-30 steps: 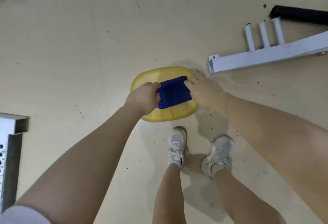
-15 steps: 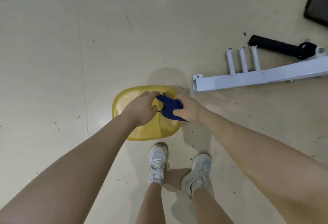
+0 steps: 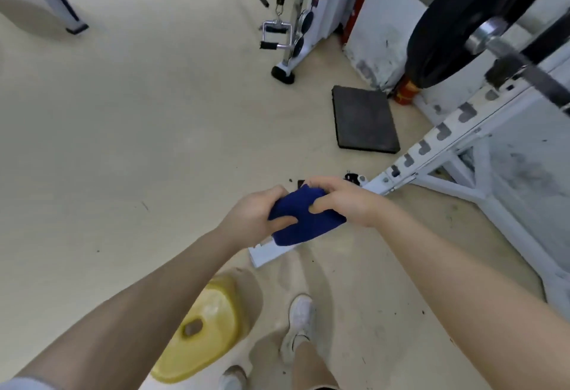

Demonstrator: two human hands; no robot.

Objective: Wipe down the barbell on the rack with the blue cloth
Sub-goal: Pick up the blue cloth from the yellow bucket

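The blue cloth (image 3: 303, 218) is held bunched between both hands in front of the body, clear of the floor; the left hand (image 3: 251, 216) is curled round its near edge and the right hand (image 3: 342, 201) is clamped over its top, presumably so that a compact wiping pad is formed. The barbell (image 3: 505, 50) is seated on the white rack (image 3: 447, 133) at upper right, well apart from the cloth and untouched. The yellow basin (image 3: 200, 337) is left on the floor below
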